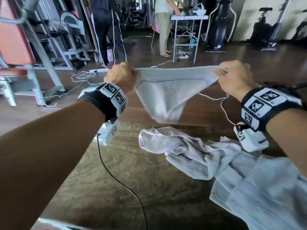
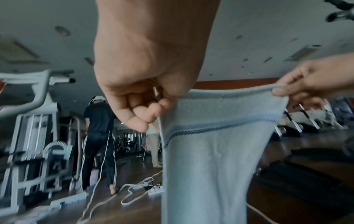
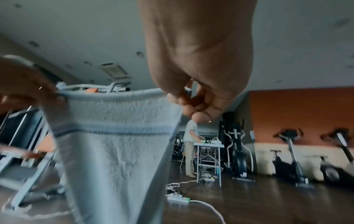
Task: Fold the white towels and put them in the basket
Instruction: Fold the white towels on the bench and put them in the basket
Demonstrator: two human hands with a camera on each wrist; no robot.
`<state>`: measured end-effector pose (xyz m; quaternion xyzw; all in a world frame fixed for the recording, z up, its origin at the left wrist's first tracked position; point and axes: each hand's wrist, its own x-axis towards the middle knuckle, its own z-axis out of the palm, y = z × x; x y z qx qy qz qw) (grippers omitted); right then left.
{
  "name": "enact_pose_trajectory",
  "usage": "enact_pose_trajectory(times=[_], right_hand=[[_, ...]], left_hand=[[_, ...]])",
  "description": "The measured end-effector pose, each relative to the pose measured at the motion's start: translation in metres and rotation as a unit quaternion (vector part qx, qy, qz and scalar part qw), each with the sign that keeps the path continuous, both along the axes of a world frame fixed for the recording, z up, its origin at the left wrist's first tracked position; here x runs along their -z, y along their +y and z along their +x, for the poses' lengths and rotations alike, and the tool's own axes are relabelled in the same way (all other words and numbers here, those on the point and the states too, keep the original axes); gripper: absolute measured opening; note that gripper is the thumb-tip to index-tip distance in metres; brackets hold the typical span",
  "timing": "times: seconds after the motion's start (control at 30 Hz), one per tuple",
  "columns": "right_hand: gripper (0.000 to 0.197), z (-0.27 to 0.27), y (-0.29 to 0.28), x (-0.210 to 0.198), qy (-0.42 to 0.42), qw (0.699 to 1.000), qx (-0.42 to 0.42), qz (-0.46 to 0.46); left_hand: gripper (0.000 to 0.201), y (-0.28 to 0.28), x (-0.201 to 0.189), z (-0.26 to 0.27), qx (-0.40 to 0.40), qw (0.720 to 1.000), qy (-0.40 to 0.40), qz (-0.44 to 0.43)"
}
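Observation:
A white towel (image 1: 167,90) with a dark stitched band hangs in the air above the dark wooden table (image 1: 116,171), stretched between both hands. My left hand (image 1: 122,77) pinches its left top corner and my right hand (image 1: 232,77) pinches the right top corner. The left wrist view shows the towel (image 2: 210,151) hanging below my curled left fingers (image 2: 145,112), with my right hand (image 2: 306,84) on the far corner. Seen from the right wrist, the towel (image 3: 118,144) drops from my right fingers (image 3: 193,109). No basket is in view.
More white towels (image 1: 207,160) lie crumpled on the table at the right. A black cable (image 1: 119,180) crosses the table. Beyond it are gym machines (image 1: 49,47), a power strip (image 1: 99,70) with cords, a small white table (image 1: 187,19) and two standing people.

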<state>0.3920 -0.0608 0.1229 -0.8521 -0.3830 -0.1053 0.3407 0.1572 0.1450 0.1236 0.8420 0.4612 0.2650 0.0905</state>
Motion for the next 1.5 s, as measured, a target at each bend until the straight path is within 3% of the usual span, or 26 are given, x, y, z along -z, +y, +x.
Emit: enact_pose_trajectory(times=[0.07,0.17,0.27,0.37,0.5,0.57,0.8,0.97,1.1,1.17,1.3,1.4,1.5], right_hand=[[0.031,0.008,0.011,0.013,0.097,0.995,-0.009,0.03],[0.019,0.008,0.024,0.029,0.221,0.97,-0.055,0.086],[0.019,0.003,0.024,0.038,0.22,0.965,-0.088,0.111],[0.022,-0.001,0.013,0.04,0.145,0.979,-0.104,0.1],[0.023,-0.013,-0.018,0.052,0.057,0.993,-0.1,0.036],[0.025,-0.019,-0.036,0.06,0.076,0.991,-0.113,0.007],[0.036,-0.071,-0.125,0.061,0.143,0.972,-0.185,-0.035],[0.031,-0.119,-0.199,0.047,0.156,0.954,-0.249,-0.063],[0.028,-0.145,-0.247,0.041,0.194,0.939,-0.275,-0.067],[0.021,-0.155,-0.271,0.039,0.213,0.931,-0.29,-0.057],[0.066,-0.169,-0.298,0.041,0.223,0.924,-0.308,-0.048],[0.029,-0.181,-0.302,0.043,0.265,0.91,-0.312,-0.063],[0.035,-0.182,-0.294,0.046,0.257,0.916,-0.299,-0.078]], left_hand=[[0.026,-0.002,0.006,0.005,0.022,0.991,-0.073,-0.112],[0.016,0.0,0.014,0.009,0.012,0.936,-0.208,-0.284],[0.018,0.008,0.023,0.001,0.004,0.933,-0.268,-0.239],[0.022,0.006,0.029,-0.017,0.016,0.965,-0.227,-0.131],[0.02,-0.023,0.038,-0.046,0.069,0.98,-0.154,-0.106],[0.029,-0.031,0.048,-0.064,0.095,0.982,-0.118,-0.112],[0.018,-0.097,0.057,-0.136,0.17,0.973,-0.1,-0.123],[0.034,-0.15,0.047,-0.191,0.224,0.962,-0.079,-0.134],[0.016,-0.2,0.028,-0.23,0.25,0.943,-0.05,-0.214],[0.022,-0.222,0.021,-0.246,0.263,0.931,-0.028,-0.25],[0.016,-0.254,0.018,-0.269,0.28,0.913,-0.031,-0.294],[0.015,-0.256,0.027,-0.277,0.276,0.911,-0.031,-0.305],[0.023,-0.246,0.039,-0.275,0.272,0.916,-0.033,-0.294]])
